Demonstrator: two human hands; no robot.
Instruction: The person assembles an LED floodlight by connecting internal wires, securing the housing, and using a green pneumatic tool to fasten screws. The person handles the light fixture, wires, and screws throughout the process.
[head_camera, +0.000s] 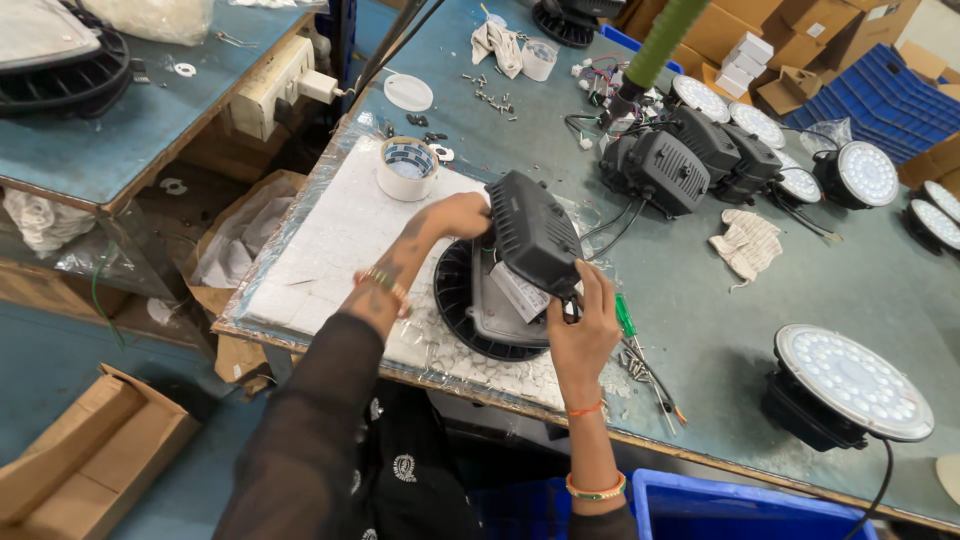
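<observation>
Fitting step: both hands, left hand (455, 215) and right hand (580, 325), grip black driver box (533, 232) over round lamp housing (470, 310); next needs seating it squarely.

Head cam (sole view); looks steeply down, close, at workbench (700, 330)

Left hand (455, 215) fingertips vanish behind the black ribbed box-shaped driver housing (533, 232), so their grip can't be read. That housing covers much of the round black finned lamp body (462, 305) beneath. The blue plastic crate (740, 505) is cut off at the bottom edge.
</observation>
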